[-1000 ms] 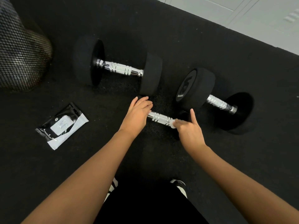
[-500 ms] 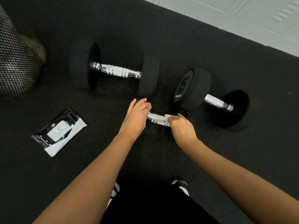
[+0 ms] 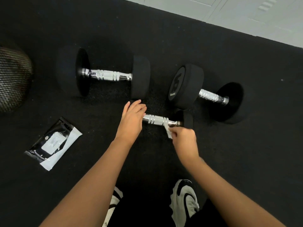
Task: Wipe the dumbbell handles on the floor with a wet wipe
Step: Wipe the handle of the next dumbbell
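My left hand (image 3: 132,118) covers the small black dumbbell's near weight, the print on the black-and-white wipe packet (image 3: 53,143) is unreadable, and the dark mesh bin (image 3: 13,79) is cropped.

Right hand (image 3: 184,141) pulled wipe (image 3: 168,131) off handle (image 3: 157,120)

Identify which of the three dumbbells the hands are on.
The smallest, nearest dumbbell: left hand covers one end, right hand holds the wipe by its handle.
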`<control>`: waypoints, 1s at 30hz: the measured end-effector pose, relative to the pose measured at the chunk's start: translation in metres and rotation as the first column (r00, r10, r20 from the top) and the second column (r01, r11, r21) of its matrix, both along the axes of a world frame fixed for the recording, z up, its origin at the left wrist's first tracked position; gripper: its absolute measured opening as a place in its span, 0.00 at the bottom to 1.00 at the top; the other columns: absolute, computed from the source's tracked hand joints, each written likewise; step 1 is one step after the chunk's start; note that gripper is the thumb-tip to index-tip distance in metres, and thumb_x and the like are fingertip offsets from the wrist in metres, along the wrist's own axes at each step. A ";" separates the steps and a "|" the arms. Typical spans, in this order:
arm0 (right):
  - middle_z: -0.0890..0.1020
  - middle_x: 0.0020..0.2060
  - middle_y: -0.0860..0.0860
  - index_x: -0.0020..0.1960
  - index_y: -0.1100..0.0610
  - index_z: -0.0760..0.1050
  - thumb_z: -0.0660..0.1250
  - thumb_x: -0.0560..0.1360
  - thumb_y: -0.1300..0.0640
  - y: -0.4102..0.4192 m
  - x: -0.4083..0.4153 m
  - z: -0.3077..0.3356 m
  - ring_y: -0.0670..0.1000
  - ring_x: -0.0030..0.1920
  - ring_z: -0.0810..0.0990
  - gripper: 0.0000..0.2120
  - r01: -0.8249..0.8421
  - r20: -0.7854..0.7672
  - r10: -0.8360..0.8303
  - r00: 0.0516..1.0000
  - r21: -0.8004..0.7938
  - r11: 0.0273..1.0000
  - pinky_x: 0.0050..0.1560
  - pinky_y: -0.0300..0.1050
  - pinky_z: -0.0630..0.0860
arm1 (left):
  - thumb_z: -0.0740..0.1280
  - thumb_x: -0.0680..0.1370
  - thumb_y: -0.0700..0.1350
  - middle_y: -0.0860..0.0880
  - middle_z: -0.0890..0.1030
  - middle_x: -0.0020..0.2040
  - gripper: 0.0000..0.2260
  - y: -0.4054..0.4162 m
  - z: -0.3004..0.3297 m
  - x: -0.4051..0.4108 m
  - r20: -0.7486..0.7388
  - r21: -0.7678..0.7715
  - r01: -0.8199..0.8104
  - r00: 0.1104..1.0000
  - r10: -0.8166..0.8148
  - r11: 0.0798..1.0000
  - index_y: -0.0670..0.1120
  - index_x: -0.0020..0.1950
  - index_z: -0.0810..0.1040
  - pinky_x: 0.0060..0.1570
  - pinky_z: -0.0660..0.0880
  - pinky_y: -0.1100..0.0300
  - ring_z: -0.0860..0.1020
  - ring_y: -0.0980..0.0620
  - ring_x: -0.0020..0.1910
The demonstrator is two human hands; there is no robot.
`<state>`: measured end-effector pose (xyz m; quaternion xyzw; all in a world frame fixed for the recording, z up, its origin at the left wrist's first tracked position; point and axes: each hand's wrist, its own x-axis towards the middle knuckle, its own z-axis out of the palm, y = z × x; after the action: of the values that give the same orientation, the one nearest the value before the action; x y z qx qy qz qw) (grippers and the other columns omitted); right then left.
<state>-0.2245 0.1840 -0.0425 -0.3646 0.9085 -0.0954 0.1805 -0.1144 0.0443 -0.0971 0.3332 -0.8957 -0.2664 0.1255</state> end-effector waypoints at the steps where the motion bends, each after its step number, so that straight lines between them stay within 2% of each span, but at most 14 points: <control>1: 0.83 0.45 0.55 0.53 0.60 0.81 0.65 0.74 0.66 0.004 0.009 0.000 0.50 0.39 0.80 0.11 0.283 0.164 -0.273 0.948 -0.046 0.958 0.44 0.42 0.77 | 0.63 0.77 0.35 0.46 0.78 0.61 0.13 0.000 0.000 0.000 -0.008 -0.008 0.000 1.000 0.000 1.000 0.39 0.61 0.77 0.72 0.51 0.53 0.68 0.49 0.69; 2: 0.83 0.47 0.55 0.54 0.60 0.80 0.65 0.74 0.66 0.007 0.016 -0.001 0.48 0.40 0.80 0.10 0.590 0.354 -0.541 0.763 -0.037 0.807 0.45 0.41 0.78 | 0.63 0.77 0.35 0.46 0.78 0.60 0.13 0.000 -0.001 0.000 -0.017 -0.013 -0.002 1.000 0.001 1.000 0.39 0.60 0.78 0.72 0.52 0.52 0.69 0.48 0.68; 3: 0.82 0.48 0.55 0.53 0.61 0.80 0.67 0.73 0.66 0.008 0.022 -0.004 0.49 0.41 0.80 0.09 0.833 0.534 -0.711 0.457 0.025 0.553 0.45 0.41 0.79 | 0.64 0.77 0.35 0.45 0.79 0.60 0.12 -0.001 -0.002 0.000 -0.022 -0.017 -0.003 1.000 0.002 1.000 0.39 0.60 0.78 0.72 0.53 0.51 0.70 0.48 0.67; 5: 0.81 0.47 0.58 0.48 0.62 0.78 0.68 0.71 0.70 0.003 0.030 -0.008 0.53 0.41 0.82 0.07 0.979 0.739 -0.663 -0.120 0.201 0.047 0.45 0.42 0.80 | 0.64 0.76 0.33 0.45 0.79 0.59 0.13 -0.001 -0.004 -0.001 -0.018 -0.019 -0.004 1.000 0.004 1.000 0.38 0.59 0.78 0.71 0.54 0.50 0.71 0.47 0.67; 7: 0.81 0.46 0.60 0.48 0.64 0.77 0.68 0.70 0.72 -0.009 0.032 -0.011 0.53 0.36 0.81 0.08 0.945 0.804 -0.496 -0.327 0.264 -0.194 0.46 0.43 0.79 | 0.64 0.76 0.33 0.45 0.79 0.59 0.13 -0.001 -0.004 -0.002 -0.011 -0.014 -0.001 1.000 0.001 1.000 0.38 0.59 0.78 0.71 0.54 0.50 0.70 0.47 0.67; 9: 0.82 0.45 0.61 0.52 0.67 0.77 0.67 0.71 0.72 -0.022 0.028 -0.011 0.52 0.35 0.80 0.10 0.942 0.853 -0.412 -0.322 0.246 -0.226 0.45 0.43 0.80 | 0.63 0.77 0.34 0.45 0.79 0.60 0.13 -0.001 -0.004 -0.002 -0.008 -0.004 -0.001 1.000 0.001 1.000 0.38 0.60 0.78 0.72 0.53 0.50 0.70 0.48 0.68; 13: 0.83 0.47 0.61 0.52 0.67 0.75 0.61 0.76 0.68 -0.042 0.022 -0.010 0.52 0.36 0.78 0.07 0.959 0.876 -0.392 -0.282 0.249 -0.133 0.53 0.44 0.78 | 0.61 0.78 0.35 0.46 0.77 0.62 0.13 0.000 -0.001 0.000 -0.009 0.009 -0.003 1.000 0.003 1.000 0.39 0.61 0.77 0.73 0.50 0.53 0.68 0.49 0.69; 17: 0.73 0.65 0.61 0.66 0.68 0.67 0.56 0.79 0.66 -0.043 0.026 -0.008 0.56 0.59 0.77 0.16 0.938 0.876 -0.335 -0.346 0.335 -0.093 0.63 0.46 0.72 | 0.60 0.78 0.36 0.46 0.77 0.63 0.14 0.001 0.000 0.001 -0.001 0.002 0.001 1.000 -0.001 1.000 0.39 0.62 0.76 0.73 0.48 0.53 0.67 0.50 0.70; 18: 0.73 0.65 0.61 0.66 0.67 0.67 0.56 0.79 0.66 -0.044 0.028 -0.007 0.55 0.55 0.79 0.17 0.942 0.879 -0.342 -0.333 0.324 -0.086 0.62 0.45 0.73 | 0.60 0.78 0.36 0.46 0.77 0.63 0.14 0.001 0.000 0.001 0.002 -0.002 0.005 1.000 -0.005 1.000 0.39 0.62 0.76 0.73 0.48 0.53 0.66 0.50 0.70; 20: 0.79 0.56 0.63 0.60 0.67 0.74 0.62 0.76 0.68 -0.044 0.026 -0.007 0.52 0.39 0.80 0.13 0.960 0.856 -0.437 -0.278 0.231 -0.159 0.45 0.41 0.80 | 0.61 0.78 0.36 0.46 0.77 0.63 0.14 0.001 0.000 0.000 0.009 -0.002 0.004 1.000 -0.004 1.000 0.39 0.63 0.76 0.73 0.48 0.54 0.66 0.50 0.70; 22: 0.81 0.47 0.62 0.58 0.67 0.76 0.63 0.75 0.69 -0.043 0.025 -0.010 0.51 0.34 0.78 0.12 0.961 0.847 -0.463 -0.261 0.183 -0.206 0.31 0.37 0.78 | 0.60 0.78 0.36 0.47 0.76 0.63 0.14 0.001 0.000 0.000 0.014 0.000 0.007 1.000 -0.007 1.000 0.40 0.63 0.76 0.73 0.48 0.54 0.66 0.50 0.70; 24: 0.80 0.48 0.60 0.57 0.66 0.76 0.63 0.75 0.69 -0.047 0.026 -0.010 0.52 0.37 0.79 0.12 0.956 0.832 -0.482 -0.274 0.181 -0.231 0.33 0.38 0.78 | 0.60 0.78 0.36 0.47 0.76 0.63 0.14 0.001 0.001 0.000 0.018 -0.002 0.011 1.000 -0.011 1.000 0.40 0.63 0.76 0.73 0.48 0.54 0.66 0.50 0.70; 28: 0.75 0.44 0.62 0.61 0.76 0.68 0.52 0.79 0.71 -0.053 0.026 -0.009 0.50 0.47 0.80 0.14 0.937 0.859 -0.411 -0.304 0.193 -0.291 0.53 0.42 0.77 | 0.62 0.77 0.35 0.46 0.77 0.62 0.14 0.001 0.001 0.001 0.026 -0.025 0.018 1.000 -0.017 1.000 0.39 0.62 0.76 0.73 0.50 0.53 0.67 0.49 0.69; 30: 0.75 0.42 0.58 0.50 0.69 0.78 0.56 0.78 0.70 -0.050 0.026 -0.011 0.51 0.41 0.80 0.12 0.911 0.859 -0.387 -0.335 0.191 -0.364 0.42 0.42 0.80 | 0.62 0.77 0.35 0.46 0.77 0.62 0.14 0.000 0.001 0.001 0.027 -0.030 0.019 0.999 -0.018 0.999 0.39 0.62 0.76 0.73 0.51 0.52 0.67 0.49 0.69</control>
<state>-0.1989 0.1336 -0.0537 0.4758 0.5697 -0.6416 0.1933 -0.1136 0.0445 -0.0963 0.3266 -0.9042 -0.2497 0.1159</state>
